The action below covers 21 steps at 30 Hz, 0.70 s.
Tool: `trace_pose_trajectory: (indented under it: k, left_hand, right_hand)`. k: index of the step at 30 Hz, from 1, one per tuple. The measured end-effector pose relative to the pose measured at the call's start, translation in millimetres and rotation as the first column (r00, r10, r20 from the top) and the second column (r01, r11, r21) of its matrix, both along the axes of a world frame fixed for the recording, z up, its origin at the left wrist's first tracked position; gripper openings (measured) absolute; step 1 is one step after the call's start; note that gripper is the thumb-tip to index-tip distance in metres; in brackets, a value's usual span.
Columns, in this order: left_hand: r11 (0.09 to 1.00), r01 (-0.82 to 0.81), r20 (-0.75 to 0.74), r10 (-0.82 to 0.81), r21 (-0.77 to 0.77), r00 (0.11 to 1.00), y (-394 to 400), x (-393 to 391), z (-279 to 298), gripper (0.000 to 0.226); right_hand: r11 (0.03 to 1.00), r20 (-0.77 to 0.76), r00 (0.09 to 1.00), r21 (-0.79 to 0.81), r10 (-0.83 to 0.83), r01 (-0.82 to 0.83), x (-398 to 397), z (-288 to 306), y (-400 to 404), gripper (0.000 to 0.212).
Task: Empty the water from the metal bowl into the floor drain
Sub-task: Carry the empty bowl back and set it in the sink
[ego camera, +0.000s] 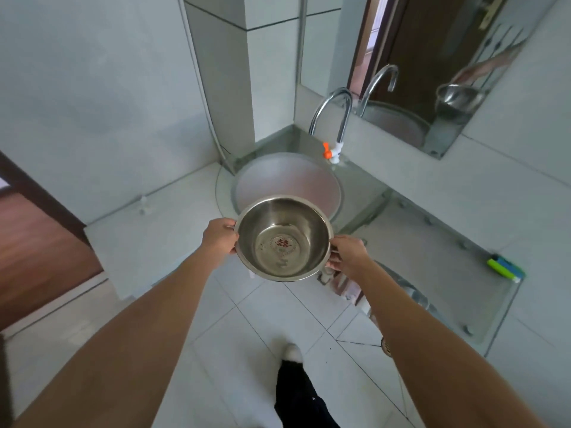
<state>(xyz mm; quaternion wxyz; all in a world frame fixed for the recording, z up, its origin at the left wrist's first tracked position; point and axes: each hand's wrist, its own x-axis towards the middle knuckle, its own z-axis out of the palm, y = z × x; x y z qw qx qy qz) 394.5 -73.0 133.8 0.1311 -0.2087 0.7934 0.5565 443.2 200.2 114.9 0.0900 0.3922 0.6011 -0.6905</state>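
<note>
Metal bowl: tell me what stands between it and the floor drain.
Nothing on the floor. The metal bowl is held up by both hands; the floor drain lies lower right, partly hidden behind the right forearm, with bare tiles between.

Your bowl (283, 239) is round polished steel with a rolled rim and a red emblem printed on the middle of its flat bottom. You hold it in the air by opposite sides of the rim, tipped slightly toward you so its inside shows, in front of the basin. A few droplets cling near the bottom; whether any water pools there is hard to tell. The drain (386, 346), a small round metal grate, sits in the floor tile at lower right, partly behind your right forearm.
</note>
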Motion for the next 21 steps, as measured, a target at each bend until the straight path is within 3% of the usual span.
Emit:
trace_pose_trajectory:
  k: [8,13,21]
  left_hand:
    - [0.999,0.007,-0.020,-0.008,-0.050,1.000,18,-123,-12,0.037]
    - [0.995,-0.024,0.036,0.027,-0.100,0.999,29,-194,-28,0.047]
    - [0.973,0.134,0.084,-0.120,-0.189,0.989,49,-270,-55,0.039]
  right_hand:
    - [1.000,0.006,1.000,-0.030,-0.006,0.007,-129,-26,15,0.014]
    - [0.999,0.052,0.998,0.012,0.047,-0.048,-194,-48,25,0.016]
    - [0.995,0.127,0.990,0.073,0.062,-0.072,-244,-76,36,0.024]
